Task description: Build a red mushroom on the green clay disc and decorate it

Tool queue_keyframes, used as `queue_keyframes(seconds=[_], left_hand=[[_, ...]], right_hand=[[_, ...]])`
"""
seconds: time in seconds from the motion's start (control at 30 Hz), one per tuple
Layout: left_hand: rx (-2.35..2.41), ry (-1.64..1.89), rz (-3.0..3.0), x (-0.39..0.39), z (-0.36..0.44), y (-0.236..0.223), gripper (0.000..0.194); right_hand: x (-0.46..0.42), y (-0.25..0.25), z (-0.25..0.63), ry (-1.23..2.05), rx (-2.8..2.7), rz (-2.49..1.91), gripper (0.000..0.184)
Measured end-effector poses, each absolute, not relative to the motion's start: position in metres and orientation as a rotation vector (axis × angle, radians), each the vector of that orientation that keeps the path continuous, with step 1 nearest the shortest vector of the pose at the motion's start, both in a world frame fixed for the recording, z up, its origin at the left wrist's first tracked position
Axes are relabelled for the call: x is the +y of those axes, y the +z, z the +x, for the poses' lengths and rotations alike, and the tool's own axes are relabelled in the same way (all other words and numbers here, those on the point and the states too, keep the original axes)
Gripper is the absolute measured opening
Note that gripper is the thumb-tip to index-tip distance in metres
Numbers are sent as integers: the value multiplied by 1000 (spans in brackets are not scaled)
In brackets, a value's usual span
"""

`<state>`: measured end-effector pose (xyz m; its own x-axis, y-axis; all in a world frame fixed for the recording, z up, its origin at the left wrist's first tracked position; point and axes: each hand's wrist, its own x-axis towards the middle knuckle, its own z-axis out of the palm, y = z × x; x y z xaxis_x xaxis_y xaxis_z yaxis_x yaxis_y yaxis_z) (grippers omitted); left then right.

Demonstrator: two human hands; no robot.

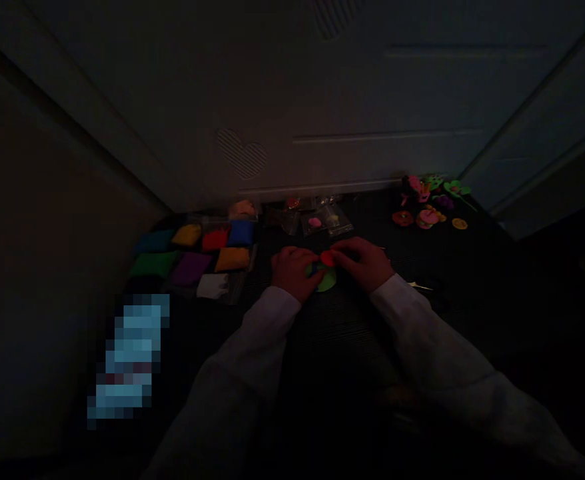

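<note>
Under dim light, a flat, round light-green clay piece [327, 281] lies on the dark table in front of me. My left hand [294, 275] curls over its left side, with fingers and thumb closed around the edge. A small patch of blue shows between those fingers. My right hand [365, 263] pinches a small, rounded red clay piece [327, 258] between thumb and forefinger, at the far edge of the green one. Whether the red touches the green I cannot tell. The left fingertips come close to the red piece.
Several bags of coloured clay, among them a purple bag [191, 268] and a white bag [213, 286], lie at left. Small clear packets [339, 220] sit along the back. Finished clay figures [428, 218] stand back right. Scissors [422, 286] lie beside my right forearm. A pixelated bright screen [132, 353] is front left.
</note>
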<state>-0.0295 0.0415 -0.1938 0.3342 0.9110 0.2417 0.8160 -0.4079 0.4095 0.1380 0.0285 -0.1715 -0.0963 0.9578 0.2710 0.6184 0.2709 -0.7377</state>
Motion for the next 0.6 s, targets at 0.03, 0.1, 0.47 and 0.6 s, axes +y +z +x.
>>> queue_keyframes(seconds=[0.03,0.1,0.47,0.6], left_hand=[[1568,644,2382,42,-30,-194,29],[1569,638,2379,41,-29,-193,29],[1598,608,2333,40,-27,-188,28],[1591,592,2328,42,-28,-189,24]], right_hand=[[28,-172,138,581,-1812,-1428,16],[29,-172,138,577,-1822,-1418,17],[30,-177,137,556,-1840,-1403,17],[29,-177,139,564,-1838,-1400,20]])
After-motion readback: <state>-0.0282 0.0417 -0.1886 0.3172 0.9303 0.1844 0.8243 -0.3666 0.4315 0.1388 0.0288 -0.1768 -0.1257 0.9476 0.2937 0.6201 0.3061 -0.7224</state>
